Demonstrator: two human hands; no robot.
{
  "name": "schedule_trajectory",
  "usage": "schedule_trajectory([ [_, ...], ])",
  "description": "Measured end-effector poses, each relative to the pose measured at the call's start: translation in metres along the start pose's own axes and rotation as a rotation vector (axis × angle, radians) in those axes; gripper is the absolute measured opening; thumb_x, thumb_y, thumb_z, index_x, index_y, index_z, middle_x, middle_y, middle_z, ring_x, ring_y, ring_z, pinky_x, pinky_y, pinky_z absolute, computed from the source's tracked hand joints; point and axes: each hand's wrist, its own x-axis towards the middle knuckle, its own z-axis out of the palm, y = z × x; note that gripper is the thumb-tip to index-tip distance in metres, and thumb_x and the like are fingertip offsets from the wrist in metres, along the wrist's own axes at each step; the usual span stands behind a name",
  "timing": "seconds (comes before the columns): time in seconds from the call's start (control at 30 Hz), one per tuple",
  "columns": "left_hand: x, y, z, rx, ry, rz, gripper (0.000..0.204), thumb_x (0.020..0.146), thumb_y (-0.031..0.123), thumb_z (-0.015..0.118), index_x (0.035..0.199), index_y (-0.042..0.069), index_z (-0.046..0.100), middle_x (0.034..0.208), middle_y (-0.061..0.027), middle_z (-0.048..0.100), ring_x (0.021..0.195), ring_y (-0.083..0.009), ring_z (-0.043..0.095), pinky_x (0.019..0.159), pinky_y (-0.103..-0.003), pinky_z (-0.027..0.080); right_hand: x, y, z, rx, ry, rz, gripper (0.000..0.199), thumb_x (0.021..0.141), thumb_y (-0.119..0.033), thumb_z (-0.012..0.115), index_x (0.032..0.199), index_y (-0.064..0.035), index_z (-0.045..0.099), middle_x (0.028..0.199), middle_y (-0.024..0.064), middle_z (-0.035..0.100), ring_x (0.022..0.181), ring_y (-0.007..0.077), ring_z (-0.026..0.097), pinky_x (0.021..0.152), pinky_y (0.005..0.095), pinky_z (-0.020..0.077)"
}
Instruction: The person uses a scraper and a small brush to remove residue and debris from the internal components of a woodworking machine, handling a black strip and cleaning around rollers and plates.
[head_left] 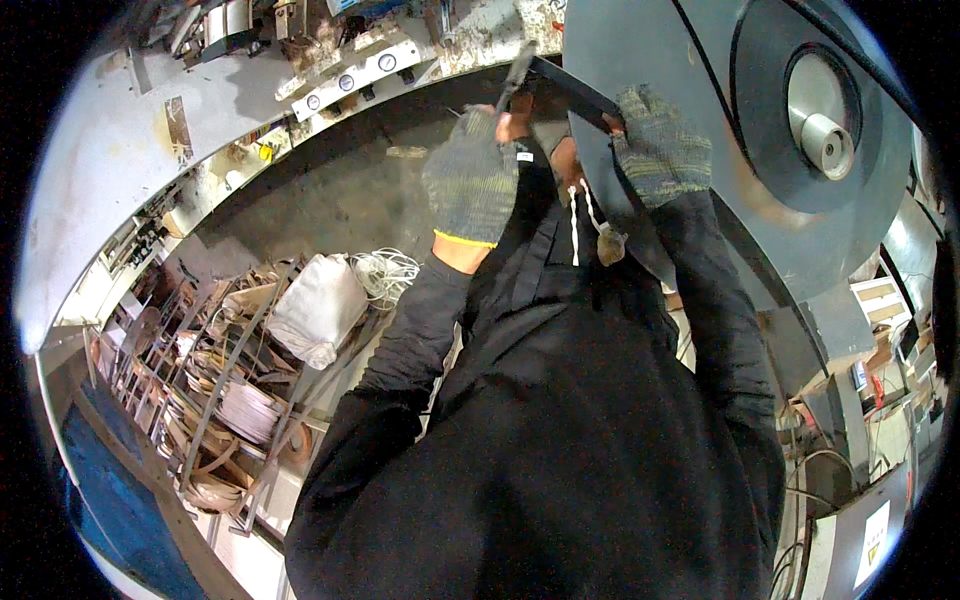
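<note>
Both hands wear grey-green knit work gloves with bare fingertips showing. My left hand, its cuff edged yellow, is closed around a narrow, worn grey piece that sticks up past the fingers; its exact kind I cannot make out. To the right, my right hand grips the near end of a dark flat bar. The bar slants up to the left, and its far end meets or overlaps the grey piece. White drawstrings hang from my dark clothing between the forearms.
A large grey machine housing with a round wheel hub stands close on the right. Ahead and left curves a dirty white bench with a gauge panel. At lower left are a rack of curved parts, a white sack and coiled cord.
</note>
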Motion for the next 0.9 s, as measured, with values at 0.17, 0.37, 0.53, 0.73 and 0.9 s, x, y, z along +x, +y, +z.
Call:
schedule_trajectory([
  [0.17,0.003,0.005,-0.003,-0.049,0.175,0.042,0.026,0.106,0.030,0.061,0.100,0.007,0.069,0.084,-0.0169,0.070,0.070,-0.0395,0.068,0.063,-0.048,0.052,-0.003,-0.002,-0.002,-0.105,-0.164,0.054,0.029,0.084,-0.030,0.066,0.108,-0.0135,0.068,0.107,0.0158,0.068,0.098,0.0393,0.069,0.079,0.0543,0.0554],
  [0.37,0.001,0.000,0.001,0.006,0.047,0.006,0.021,0.104,0.024,0.065,0.102,0.004,0.070,0.087,-0.0192,0.071,0.074,-0.0399,0.069,0.065,-0.047,0.053,0.005,0.000,-0.008,-0.073,-0.150,0.015,0.037,0.084,-0.032,0.068,0.118,-0.0155,0.068,0.115,0.0170,0.069,0.101,0.0398,0.069,0.081,0.0545,0.0562],
  [0.53,-0.002,0.003,-0.003,0.027,-0.036,0.024,0.021,0.103,0.021,0.066,0.103,0.001,0.070,0.090,-0.0198,0.072,0.077,-0.0407,0.070,0.068,-0.047,0.055,-0.011,0.019,0.035,-0.028,0.133,-0.097,0.046,0.084,-0.035,0.069,0.124,-0.0140,0.066,0.126,0.0201,0.069,0.108,0.0416,0.069,0.087,0.0557,0.0565],
  [0.73,-0.006,0.007,-0.012,-0.007,0.036,0.081,0.024,0.104,0.024,0.065,0.104,0.001,0.070,0.089,-0.0194,0.073,0.076,-0.0402,0.070,0.067,-0.047,0.055,-0.011,0.012,0.020,-0.035,0.062,-0.089,0.038,0.085,-0.033,0.067,0.117,-0.0129,0.069,0.123,0.0216,0.070,0.106,0.0421,0.070,0.087,0.0556,0.0565],
  [0.9,-0.007,0.000,-0.006,0.016,0.013,0.003,0.025,0.103,0.029,0.067,0.103,0.004,0.071,0.087,-0.0183,0.072,0.074,-0.0389,0.071,0.065,-0.046,0.054,-0.002,0.003,0.005,-0.083,-0.008,-0.026,0.030,0.085,-0.030,0.066,0.110,-0.0130,0.071,0.114,0.0194,0.072,0.099,0.0413,0.071,0.083,0.0552,0.0570],
])
